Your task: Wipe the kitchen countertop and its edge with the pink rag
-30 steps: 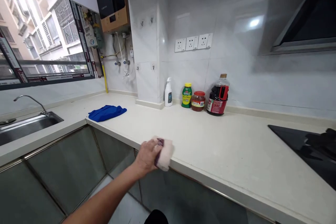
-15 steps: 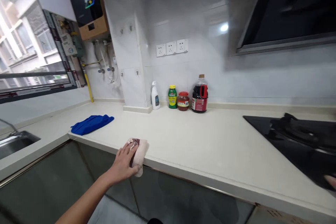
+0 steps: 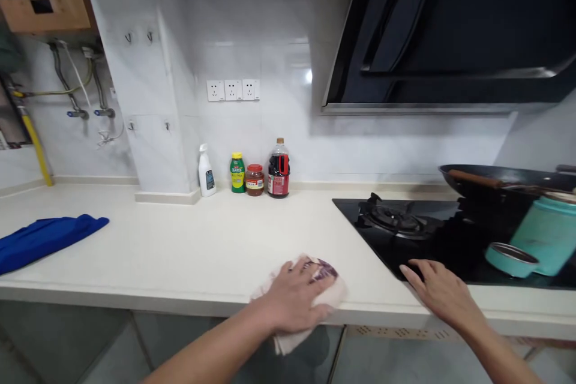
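Note:
My left hand [image 3: 294, 297] presses on a pale cloth [image 3: 335, 295] with a dark purple pattern at the counter's front edge. Its fingers are laid over the cloth, and part of the cloth hangs down past the edge. My right hand [image 3: 443, 293] rests at the front edge of the black gas stove [image 3: 454, 252], holding nothing, with thumb and fingers apart. Right of it on the stove stand a turquoise lid or cup [image 3: 512, 261] and a turquoise canister [image 3: 546, 234].
A wok [image 3: 508, 175] sits on the far burner. Along the wall stand a white spray bottle [image 3: 206, 173], a green bottle [image 3: 237, 174], a red-lidded jar [image 3: 254, 181] and a large dark sauce bottle [image 3: 279, 171]. A blue cloth [image 3: 49, 240] lies at the left. A range hood [image 3: 432, 30] hangs above.
My view has turned right. My left hand has moved right along the counter edge with the pale cloth. My right hand, barely visible before, now shows fully beside the stove.

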`<control>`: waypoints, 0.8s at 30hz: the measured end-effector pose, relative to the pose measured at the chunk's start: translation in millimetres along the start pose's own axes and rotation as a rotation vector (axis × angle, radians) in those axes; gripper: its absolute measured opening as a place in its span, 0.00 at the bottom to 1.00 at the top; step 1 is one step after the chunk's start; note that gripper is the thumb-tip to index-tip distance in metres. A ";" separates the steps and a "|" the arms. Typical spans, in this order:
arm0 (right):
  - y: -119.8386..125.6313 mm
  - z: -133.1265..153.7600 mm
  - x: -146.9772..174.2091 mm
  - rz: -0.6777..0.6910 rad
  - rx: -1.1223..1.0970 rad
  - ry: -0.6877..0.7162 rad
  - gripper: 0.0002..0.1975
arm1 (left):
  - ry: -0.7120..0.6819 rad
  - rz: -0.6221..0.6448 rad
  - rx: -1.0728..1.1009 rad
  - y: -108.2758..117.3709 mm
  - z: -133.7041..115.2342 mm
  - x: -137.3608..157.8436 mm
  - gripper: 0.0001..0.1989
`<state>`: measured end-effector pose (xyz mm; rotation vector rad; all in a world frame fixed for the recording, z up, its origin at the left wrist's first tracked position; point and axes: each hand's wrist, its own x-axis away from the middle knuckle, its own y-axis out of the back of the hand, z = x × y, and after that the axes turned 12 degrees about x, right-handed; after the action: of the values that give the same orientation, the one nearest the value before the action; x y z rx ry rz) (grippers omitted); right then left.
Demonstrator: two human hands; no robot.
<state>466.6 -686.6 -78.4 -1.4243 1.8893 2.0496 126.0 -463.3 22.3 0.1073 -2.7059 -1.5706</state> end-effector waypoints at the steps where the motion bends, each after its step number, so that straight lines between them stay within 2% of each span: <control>1: -1.5 -1.5 1.0 0.011 0.011 0.035 0.18 | -0.043 0.031 0.030 -5.8 -8.5 -17.4 0.35; 4: -7.5 -7.5 3.3 0.007 0.058 0.139 0.18 | -0.093 0.109 0.099 -18.2 -26.4 -66.6 0.36; 6: -12.5 -11.1 4.7 -0.016 0.100 0.199 0.19 | -0.085 0.118 0.113 -22.4 -30.2 -95.9 0.36; 11: -21.8 -16.0 8.2 -0.016 0.159 0.254 0.25 | -0.007 0.006 0.076 -27.0 -15.9 -156.5 0.37; 15: -21.0 -17.0 8.6 -0.017 0.110 0.234 0.25 | 0.070 -0.064 0.018 -22.3 5.0 -195.1 0.39; 18: -17.5 -16.7 6.7 0.041 0.032 0.187 0.23 | 0.134 -0.091 -0.005 -9.9 26.5 -216.5 0.40; 21: -15.7 -14.5 5.2 0.054 -0.054 0.108 0.24 | 0.240 -0.142 -0.041 10.2 57.2 -227.2 0.39; 24: -15.7 -11.0 5.5 0.008 -0.115 0.002 0.26 | 0.369 -0.218 -0.083 36.9 96.8 -223.4 0.37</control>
<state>478.6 -694.1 -92.4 -1.4443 1.8073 2.1950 342.6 -346.6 11.8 0.6426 -2.4048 -1.5263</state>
